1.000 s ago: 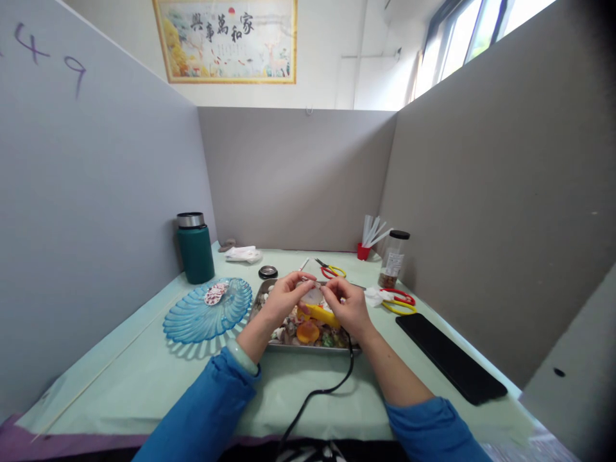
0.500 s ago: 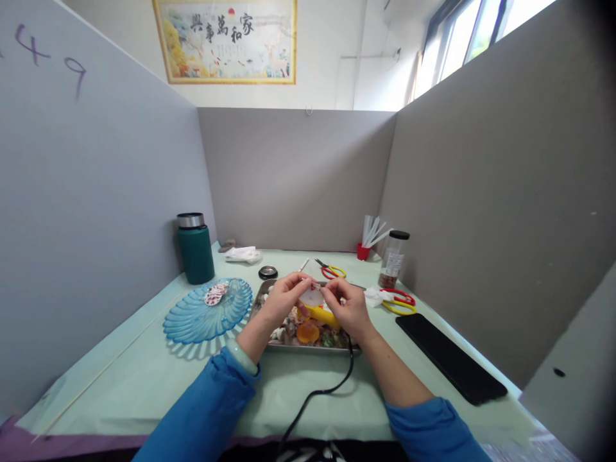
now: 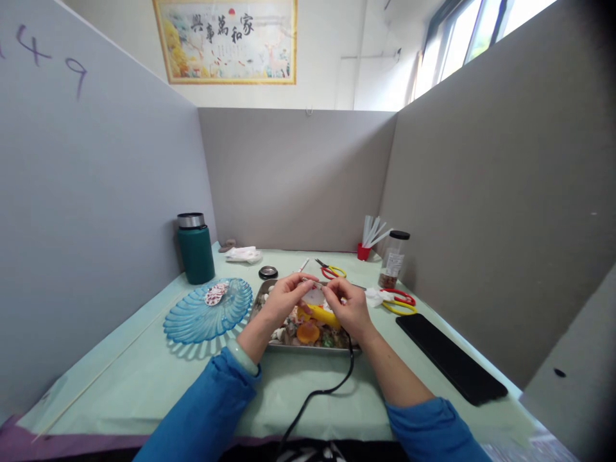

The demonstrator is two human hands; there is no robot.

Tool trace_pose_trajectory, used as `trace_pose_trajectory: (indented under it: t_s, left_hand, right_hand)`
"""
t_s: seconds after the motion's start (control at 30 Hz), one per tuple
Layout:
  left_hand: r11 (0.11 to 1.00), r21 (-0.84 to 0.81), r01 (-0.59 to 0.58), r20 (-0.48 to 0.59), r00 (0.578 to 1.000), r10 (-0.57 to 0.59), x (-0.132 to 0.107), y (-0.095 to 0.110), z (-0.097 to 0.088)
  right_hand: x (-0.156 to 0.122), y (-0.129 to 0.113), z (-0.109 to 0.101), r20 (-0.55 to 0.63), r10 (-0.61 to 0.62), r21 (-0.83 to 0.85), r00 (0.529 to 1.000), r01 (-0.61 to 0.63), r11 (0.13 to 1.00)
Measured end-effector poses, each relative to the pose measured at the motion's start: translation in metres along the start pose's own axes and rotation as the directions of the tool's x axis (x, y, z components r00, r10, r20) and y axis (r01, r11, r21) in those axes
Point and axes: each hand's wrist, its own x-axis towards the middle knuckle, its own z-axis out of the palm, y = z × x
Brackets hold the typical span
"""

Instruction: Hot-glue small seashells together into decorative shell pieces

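Note:
My left hand (image 3: 287,297) and my right hand (image 3: 348,308) meet over a metal tray (image 3: 308,350), fingertips pinched close together. Between them is something small and pale, too small to name. Shells and other small pieces fill the tray, with an orange shell-like disc (image 3: 308,332) near its front. A yellow tool (image 3: 321,315), likely a glue gun, lies in the tray below my hands, and its black cord (image 3: 321,391) runs toward me over the table. To the left of my left hand stands a blue scalloped glass plate (image 3: 202,321) bearing a speckled white-and-red piece (image 3: 216,294).
Behind the plate stand a green bottle (image 3: 195,250) and a round lid (image 3: 268,273). Scissors (image 3: 332,269) lie beyond the tray, with another red-and-yellow pair (image 3: 400,301) at right. A jar (image 3: 393,260), a red cup of white sticks (image 3: 364,251) and a black phone-like slab (image 3: 450,359) line the right side.
My fingertips have shifted slightly, with the right hand a touch further right. Everything else stays in place.

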Motion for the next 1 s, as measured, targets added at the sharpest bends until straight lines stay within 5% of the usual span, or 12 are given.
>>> trace_pose_trajectory:
  t_s: [1.0]
  left_hand:
    - [0.998,0.045,-0.043,0.007,0.999,0.042,-0.0010,0.0000,-0.0008]
  right_hand:
    - [-0.0006,-0.0053,-0.0028,0.005,-0.054,-0.038,0.999,0.054,0.998]
